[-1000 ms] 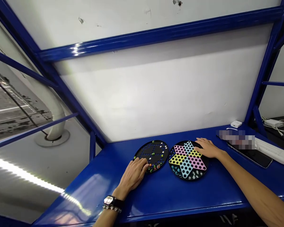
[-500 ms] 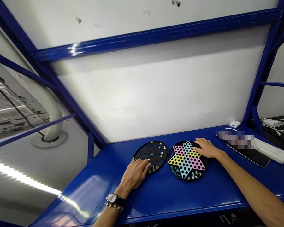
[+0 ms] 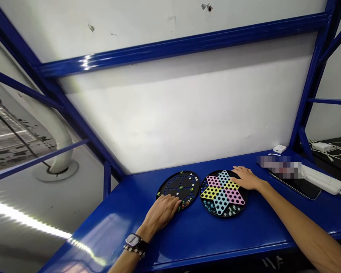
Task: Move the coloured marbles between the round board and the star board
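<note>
My left hand point(image 3: 162, 211) rests palm down over the near-left edge of a round black game board point(image 3: 170, 183), fingers stretched out and hiding part of it. White, green and orange marbles sit on that board, several of them along its near rim. Beside it, to the right, lies a Chinese checkers board point(image 3: 222, 192) with a pink, yellow and light-blue star. Blue, teal and whitish marbles fill its outer pockets. My right hand point(image 3: 244, 178) lies flat with fingers apart across this board's upper right edge, touching a yellow point. Neither hand visibly holds a marble.
Both boards lie on a blue tabletop point(image 3: 184, 239) against a white wall panel point(image 3: 182, 113). To the right are a black phone point(image 3: 297, 185), a white power strip point(image 3: 321, 179) and a small white case point(image 3: 279, 149). Blue frame bars point(image 3: 187, 43) surround the workspace.
The camera view has shifted slightly. My left hand has drawn back a little towards me along the board's near edge. My right hand stays in place on the checkers board.
</note>
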Available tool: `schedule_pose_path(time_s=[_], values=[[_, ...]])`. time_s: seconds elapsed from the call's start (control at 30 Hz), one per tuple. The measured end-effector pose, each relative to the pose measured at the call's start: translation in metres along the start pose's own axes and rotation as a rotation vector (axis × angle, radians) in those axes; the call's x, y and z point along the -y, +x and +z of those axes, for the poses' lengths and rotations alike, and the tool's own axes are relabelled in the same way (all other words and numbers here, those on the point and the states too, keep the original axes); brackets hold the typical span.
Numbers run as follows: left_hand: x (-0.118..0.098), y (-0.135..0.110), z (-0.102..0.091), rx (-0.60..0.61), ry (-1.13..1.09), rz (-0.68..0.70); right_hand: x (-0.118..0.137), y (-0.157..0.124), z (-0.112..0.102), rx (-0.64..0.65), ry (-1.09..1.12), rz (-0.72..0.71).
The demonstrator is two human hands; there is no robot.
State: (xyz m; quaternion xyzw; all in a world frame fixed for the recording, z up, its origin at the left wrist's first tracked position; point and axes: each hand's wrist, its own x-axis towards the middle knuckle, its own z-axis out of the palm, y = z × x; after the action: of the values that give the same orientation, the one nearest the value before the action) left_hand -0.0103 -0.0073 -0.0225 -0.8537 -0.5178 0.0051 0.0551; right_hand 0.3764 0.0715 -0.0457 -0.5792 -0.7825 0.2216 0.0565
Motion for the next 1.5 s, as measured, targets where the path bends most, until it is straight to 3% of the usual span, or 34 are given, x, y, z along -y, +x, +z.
schedule_pose_path(time_s=[0.1,0.23,0.4,0.57,0.73,0.9,1.13,1.3,1.4,1.5], values=[[0.005,-0.003,0.001,-0.02,-0.04,-0.016,0.0,0.001,0.001,0.003,0.004,-0.001],[0.005,0.01,-0.009,-0.144,-0.08,-0.171,0.001,0.0,0.001,0.013,0.009,-0.004],[-0.037,0.077,-0.029,-0.198,-0.084,-0.23,0.0,0.001,0.001,0.007,0.013,0.005],[-0.087,0.154,-0.022,-0.122,-0.11,-0.18,0.001,0.003,0.001,-0.005,-0.005,0.002],[-0.106,0.182,-0.006,-0.082,-0.154,-0.128,0.004,0.002,0.001,-0.015,-0.01,0.001],[-0.088,0.166,-0.014,-0.1,-0.249,-0.095,0.004,0.001,0.0,-0.003,-0.004,0.003],[0.003,0.094,-0.041,-0.149,-0.36,-0.233,-0.002,0.004,0.003,0.007,-0.003,-0.003],[0.058,0.03,-0.037,0.075,-0.434,-0.304,-0.002,0.002,0.003,0.013,0.005,0.004],[0.069,0.006,-0.029,0.156,-0.397,-0.324,-0.001,0.0,0.002,0.013,0.002,0.0],[0.067,-0.004,-0.025,0.195,-0.324,-0.357,0.0,0.0,0.001,0.018,0.0,0.009]])
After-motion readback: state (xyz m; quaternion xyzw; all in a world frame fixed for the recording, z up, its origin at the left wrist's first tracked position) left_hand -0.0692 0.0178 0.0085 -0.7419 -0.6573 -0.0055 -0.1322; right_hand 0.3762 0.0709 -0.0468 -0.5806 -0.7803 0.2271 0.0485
